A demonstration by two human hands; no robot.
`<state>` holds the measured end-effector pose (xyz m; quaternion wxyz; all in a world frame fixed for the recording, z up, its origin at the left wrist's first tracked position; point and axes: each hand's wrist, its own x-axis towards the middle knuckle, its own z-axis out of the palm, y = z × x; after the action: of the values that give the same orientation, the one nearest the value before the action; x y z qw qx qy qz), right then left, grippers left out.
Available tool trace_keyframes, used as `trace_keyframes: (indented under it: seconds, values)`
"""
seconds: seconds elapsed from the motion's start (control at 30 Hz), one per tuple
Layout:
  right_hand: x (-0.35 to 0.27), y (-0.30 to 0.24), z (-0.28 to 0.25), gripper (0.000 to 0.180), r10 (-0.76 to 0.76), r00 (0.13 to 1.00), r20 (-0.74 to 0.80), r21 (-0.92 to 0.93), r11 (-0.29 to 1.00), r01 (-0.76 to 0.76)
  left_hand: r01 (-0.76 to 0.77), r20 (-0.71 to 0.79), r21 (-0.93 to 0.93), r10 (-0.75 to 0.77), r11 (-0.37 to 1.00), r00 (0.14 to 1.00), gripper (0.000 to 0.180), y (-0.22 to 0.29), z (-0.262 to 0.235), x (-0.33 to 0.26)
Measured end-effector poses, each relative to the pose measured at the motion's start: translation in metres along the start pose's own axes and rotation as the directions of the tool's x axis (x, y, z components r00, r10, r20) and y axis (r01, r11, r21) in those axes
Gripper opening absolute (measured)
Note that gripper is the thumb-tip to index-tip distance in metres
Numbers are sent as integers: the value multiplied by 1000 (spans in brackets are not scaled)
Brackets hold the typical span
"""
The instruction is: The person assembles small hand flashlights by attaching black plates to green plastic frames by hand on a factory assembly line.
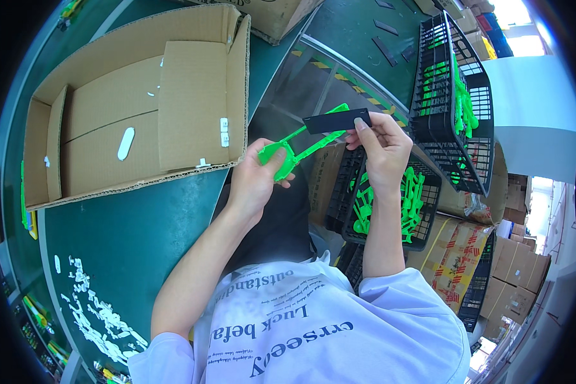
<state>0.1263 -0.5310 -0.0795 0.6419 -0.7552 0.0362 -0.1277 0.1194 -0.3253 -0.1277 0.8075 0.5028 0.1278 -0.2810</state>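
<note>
My left hand [265, 168] is closed round the wide end of a bright green plastic frame [280, 160], thumb on top. Two thin green arms run from that end up and to the right. Between the thumb and fingers of my right hand [381, 141] is a flat black rectangular plate [333, 121]. The plate lies across the far part of the green frame, hiding some of it; whether the two touch I cannot tell.
An open cardboard box [192, 102] with a few white pieces stands at the left. Small white parts [96, 313] lie scattered on the green table [141, 237]. Black crates [451, 109] of green parts are on the right. More black plates [384, 50] lie at the far side.
</note>
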Motion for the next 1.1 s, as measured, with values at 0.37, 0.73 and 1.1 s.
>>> trace_keyframes:
  seconds: [0.37, 0.73, 1.1]
  values:
    - [-26, -12, 31, 21, -189, 976, -112, -299, 943, 148, -3, -7, -2, 3, 1000, 1000, 13, 3, 2, -1]
    - [-30, 5, 46, 26, -509, 856, -94, -585, 723, 366, 9, -43, -18, -10, 1000, 999, 12, -2, 1, -4]
    - [-35, 17, 16, 21, -225, 967, -115, -603, 789, 112, -76, -53, 65, 80, 995, 995, 10, 0, 6, -6]
